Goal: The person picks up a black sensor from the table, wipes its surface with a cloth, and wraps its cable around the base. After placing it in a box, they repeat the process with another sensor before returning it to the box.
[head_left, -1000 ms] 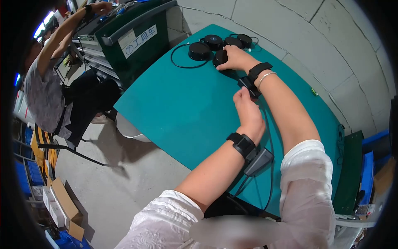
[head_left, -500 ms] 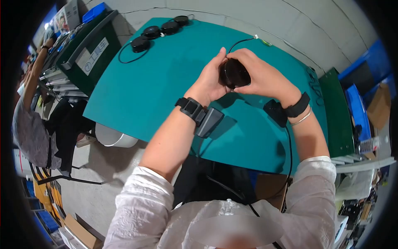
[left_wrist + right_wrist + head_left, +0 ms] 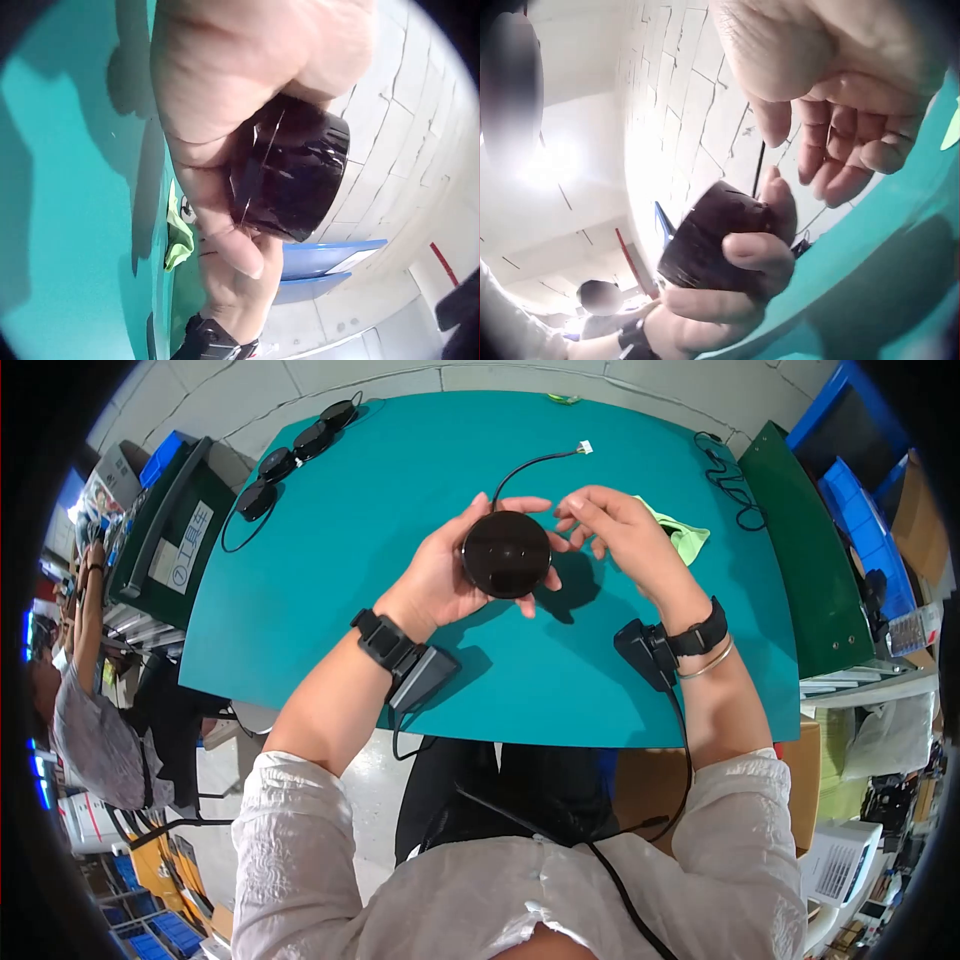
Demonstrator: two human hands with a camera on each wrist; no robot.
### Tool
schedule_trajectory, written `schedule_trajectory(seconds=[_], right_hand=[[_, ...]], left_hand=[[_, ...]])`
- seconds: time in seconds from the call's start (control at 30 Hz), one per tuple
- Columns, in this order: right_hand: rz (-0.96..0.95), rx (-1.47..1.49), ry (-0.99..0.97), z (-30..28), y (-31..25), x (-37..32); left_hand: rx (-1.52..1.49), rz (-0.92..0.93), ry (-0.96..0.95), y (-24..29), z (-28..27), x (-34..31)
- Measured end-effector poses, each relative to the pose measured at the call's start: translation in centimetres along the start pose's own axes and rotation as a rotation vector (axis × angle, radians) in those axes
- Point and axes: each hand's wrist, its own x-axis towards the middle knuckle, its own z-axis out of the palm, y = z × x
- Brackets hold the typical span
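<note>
Head view: left hand (image 3: 442,568) grips a round black device (image 3: 507,554); right hand (image 3: 628,538), loosely curled, hovers beside it.

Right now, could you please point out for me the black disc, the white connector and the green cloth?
Black disc (image 3: 507,554): head view, middle of its round glossy face.
White connector (image 3: 585,448): head view, its body at the cable's end.
Green cloth (image 3: 688,541): head view, its uncovered part.

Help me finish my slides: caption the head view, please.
Left hand holds a round black device with a cable above a teal table, the right hand beside it.
</note>
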Motion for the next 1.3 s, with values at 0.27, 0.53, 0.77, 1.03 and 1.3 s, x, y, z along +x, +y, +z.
schedule_trajectory(seconds=[0.27,0.53,0.77,1.03,1.3], right_hand=[[-0.106,-0.025,-0.119,2.1,-0.7,-1.1],[-0.123,-1.259,0.454,-5.2,4.6,-0.5],[0.004,-0.912,0.404,-3.5,1.7,-0.1],[-0.724,-0.715,0.256,3.0,-2.0,-1.6],[-0.866,-0.764,-0.164,4.9,-3.1,-2.1]], left_hand=[[-0.051,0.082,0.212,-0.1,0.1,-0.3],[-0.071,0.141,0.168,-0.1,-0.2,-0.4],[-0.085,0.144,0.181,-0.1,-0.3,-0.4],[-0.135,0.033,0.261,-0.3,0.0,-0.3],[-0.304,0.011,0.231,0.2,-1.0,-1.7]])
